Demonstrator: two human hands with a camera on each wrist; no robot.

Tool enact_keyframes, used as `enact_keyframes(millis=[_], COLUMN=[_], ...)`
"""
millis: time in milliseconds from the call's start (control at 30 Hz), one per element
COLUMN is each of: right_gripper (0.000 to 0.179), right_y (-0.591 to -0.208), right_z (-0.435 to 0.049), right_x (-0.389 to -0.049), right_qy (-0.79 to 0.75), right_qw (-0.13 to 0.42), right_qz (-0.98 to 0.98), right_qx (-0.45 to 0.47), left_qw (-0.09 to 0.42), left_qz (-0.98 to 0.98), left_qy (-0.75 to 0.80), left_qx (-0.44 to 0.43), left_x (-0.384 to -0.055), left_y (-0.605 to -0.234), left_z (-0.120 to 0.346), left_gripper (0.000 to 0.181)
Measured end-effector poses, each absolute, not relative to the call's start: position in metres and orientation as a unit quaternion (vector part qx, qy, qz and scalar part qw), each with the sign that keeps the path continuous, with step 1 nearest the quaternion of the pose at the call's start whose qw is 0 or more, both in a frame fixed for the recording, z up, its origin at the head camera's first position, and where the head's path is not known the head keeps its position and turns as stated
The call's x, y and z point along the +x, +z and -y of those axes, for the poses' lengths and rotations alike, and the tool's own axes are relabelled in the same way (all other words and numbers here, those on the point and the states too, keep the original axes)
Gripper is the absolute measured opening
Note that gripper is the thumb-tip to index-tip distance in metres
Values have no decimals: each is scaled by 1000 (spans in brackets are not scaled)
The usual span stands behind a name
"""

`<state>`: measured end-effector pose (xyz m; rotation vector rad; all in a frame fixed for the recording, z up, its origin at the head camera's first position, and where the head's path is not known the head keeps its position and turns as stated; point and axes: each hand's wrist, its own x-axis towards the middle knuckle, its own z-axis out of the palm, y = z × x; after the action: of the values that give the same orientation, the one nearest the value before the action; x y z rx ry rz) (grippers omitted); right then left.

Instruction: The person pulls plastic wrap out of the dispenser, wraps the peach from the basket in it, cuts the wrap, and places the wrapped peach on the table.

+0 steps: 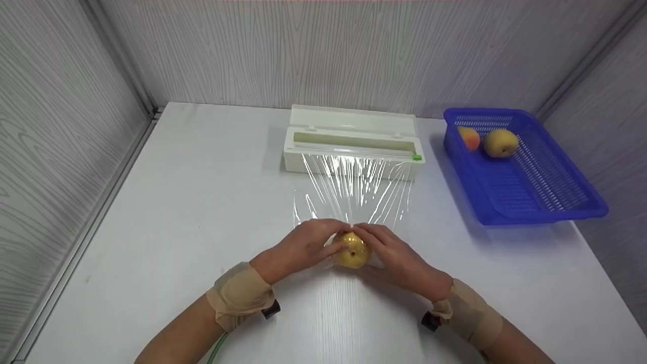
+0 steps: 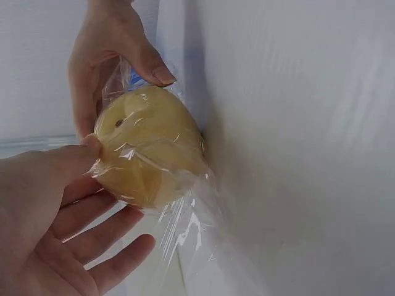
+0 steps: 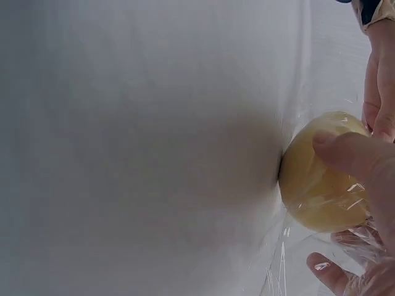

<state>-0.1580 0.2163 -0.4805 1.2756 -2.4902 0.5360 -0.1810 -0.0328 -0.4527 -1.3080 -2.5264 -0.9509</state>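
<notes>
A round yellow pear (image 1: 353,257) sits on the white table, covered in cling film (image 1: 354,189). My left hand (image 1: 307,245) holds its left side, and in the left wrist view the left thumb (image 2: 77,154) presses on the film-covered skin. From the other side my right hand (image 1: 402,259) grips the pear; its thumb (image 3: 349,152) lies across the fruit in the right wrist view. At the far side the fingertips of both hands come close together over gathered film. The film runs back in stretched creases to a white dispenser box (image 1: 354,121) with its lid up.
A blue plastic basket (image 1: 525,194) stands at the back right, holding another yellow pear (image 1: 500,143) and a red-yellow peach-like fruit (image 1: 470,138). A green slide piece (image 1: 417,157) sits at the dispenser's right end. Pale wood-grain panels enclose the table's back and sides.
</notes>
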Motion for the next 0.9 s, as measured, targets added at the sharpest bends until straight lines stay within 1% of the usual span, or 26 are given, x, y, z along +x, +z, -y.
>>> enact_keyframes(millis=[100, 200, 267, 400, 600, 667, 800, 900], right_gripper=[87, 82, 80, 77, 76, 77, 78, 78], right_y=[-481, -479, -477, -472, -467, -466, -467, -468], right_z=[-216, -218, -220, -222, -225, -226, -229, -232], right_x=[-161, -165, -169, -177, -186, -189, -195, -198], right_qy=[193, 212, 225, 243, 261, 273, 295, 298], right_qw=[144, 131, 116, 68, -7, -19, -35, -46], right_qz=[864, 861, 863, 870, 876, 874, 869, 871], right_qx=[442, 442, 437, 423, 405, 401, 394, 387], left_qw=[125, 179, 187, 161, 95, 83, 67, 52], left_qz=[843, 834, 825, 826, 852, 859, 870, 876], left_qy=[-279, -251, -238, -209, -185, -184, -187, -191], left_qx=[-442, -458, -477, -499, -481, -472, -451, -440], left_x=[-181, -180, -181, -186, -196, -198, -202, -202], left_y=[-450, -446, -443, -437, -431, -430, -430, -433], left_z=[33, 33, 31, 27, 20, 18, 12, 9], left_gripper=[25, 19, 19, 29, 54, 57, 56, 59])
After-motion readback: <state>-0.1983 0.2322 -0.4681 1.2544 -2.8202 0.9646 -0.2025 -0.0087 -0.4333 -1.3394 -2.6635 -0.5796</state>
